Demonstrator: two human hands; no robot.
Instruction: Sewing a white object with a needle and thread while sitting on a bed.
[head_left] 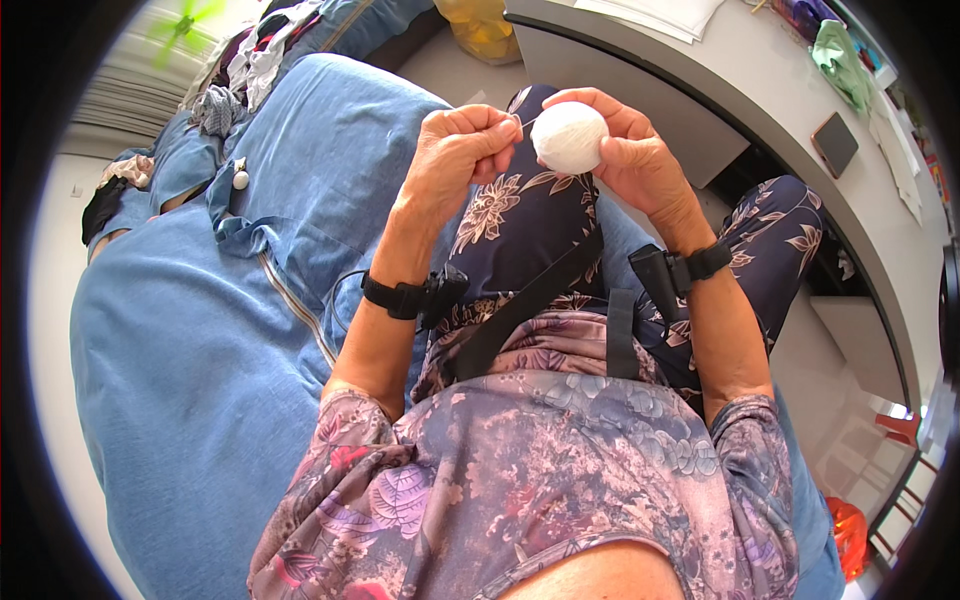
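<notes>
A round white ball (570, 138), its surface streaked as if wound with thread, is held up above my lap. My right hand (632, 150) grips it from the right, with the fingers behind and the thumb on the near side. To the left of the ball, my left hand (465, 150) is closed in a pinch at the fingertips. A thin pale strand (527, 123) seems to run from that pinch to the ball. Both hands are at about the same height, a small gap apart.
I sit on a blue-covered sofa (180, 390). A small white object (240, 180) and piled clothes (265, 50) lie on it. At right curves a grey table (740, 75) holding a phone (834, 143), green cloth (842, 65) and papers (665, 12). A yellow bag (480, 28) stands beyond.
</notes>
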